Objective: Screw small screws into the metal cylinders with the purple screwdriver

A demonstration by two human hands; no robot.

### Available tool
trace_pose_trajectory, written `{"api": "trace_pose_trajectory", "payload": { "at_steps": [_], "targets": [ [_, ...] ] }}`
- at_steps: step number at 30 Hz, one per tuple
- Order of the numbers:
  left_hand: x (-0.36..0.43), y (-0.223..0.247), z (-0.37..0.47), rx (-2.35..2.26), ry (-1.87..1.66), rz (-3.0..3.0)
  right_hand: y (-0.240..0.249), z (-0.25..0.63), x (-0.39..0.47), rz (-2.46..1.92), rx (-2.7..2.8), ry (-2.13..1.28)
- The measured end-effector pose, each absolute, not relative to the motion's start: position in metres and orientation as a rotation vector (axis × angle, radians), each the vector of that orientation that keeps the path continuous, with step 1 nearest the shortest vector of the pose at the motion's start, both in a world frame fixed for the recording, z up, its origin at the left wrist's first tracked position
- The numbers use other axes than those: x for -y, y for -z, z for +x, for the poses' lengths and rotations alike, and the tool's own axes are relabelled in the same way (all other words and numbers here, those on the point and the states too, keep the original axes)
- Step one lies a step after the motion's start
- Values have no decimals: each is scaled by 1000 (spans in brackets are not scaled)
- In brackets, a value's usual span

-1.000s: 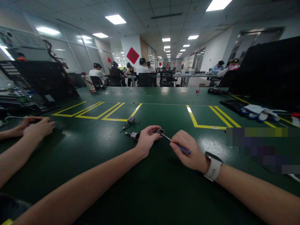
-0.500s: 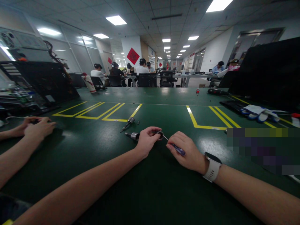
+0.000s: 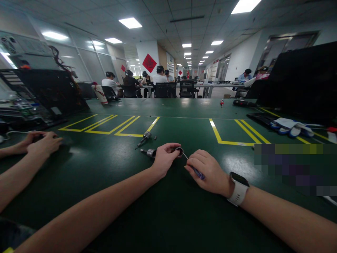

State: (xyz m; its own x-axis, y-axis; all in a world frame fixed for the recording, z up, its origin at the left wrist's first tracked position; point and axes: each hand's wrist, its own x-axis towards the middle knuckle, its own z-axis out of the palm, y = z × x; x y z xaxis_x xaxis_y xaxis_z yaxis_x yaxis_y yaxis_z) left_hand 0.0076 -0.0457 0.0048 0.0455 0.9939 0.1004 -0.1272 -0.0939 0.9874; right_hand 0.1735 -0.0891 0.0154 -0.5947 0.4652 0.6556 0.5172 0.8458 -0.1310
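Observation:
My left hand point(image 3: 165, 160) pinches a metal ring point(image 3: 180, 152) between thumb and fingers, its opening turned toward the right. In my right hand point(image 3: 207, 170) is a screwdriver point(image 3: 198, 172) with a translucent purple-blue handle. The thin shaft slants up to the left and its tip meets the ring; whether it touches the inside or only the rim, I cannot tell. Just left of my left hand lies a metal tool part with a stepped shank point(image 3: 149, 152), partly hidden by the hand. Behind it rests a second metal part with a thin drill-like tip point(image 3: 144, 139), beside a tiny metal piece point(image 3: 155, 137).
Another person's hands point(image 3: 43, 144) hold a dark object at the left. Yellow tape point(image 3: 129, 134) marks the green table point(image 3: 168, 218). White-and-blue gloves point(image 3: 292, 127) lie at the right, near a black monitor-like panel point(image 3: 302, 80). A patterned bottle point(image 3: 100, 93) stands at the back left.
The screwdriver's handle has swung slightly down and left, so its shaft is steeper. My right hand has shifted a little with it; my left hand and the ring have barely moved.

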Motion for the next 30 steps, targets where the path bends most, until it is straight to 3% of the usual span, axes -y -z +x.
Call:
{"api": "trace_pose_trajectory", "payload": {
  "at_steps": [14,23,30],
  "targets": [
    [47,-6,7,-1056,-1300,1185,-19,174,92,-663,2291,72],
    [39,-6,5,-1104,-1298,1144,-16,189,72,-1042,1603,-372],
    [26,-8,-3,-1163,-1334,1100,-10,193,62,-1133,1490,-521]
  ]
}}
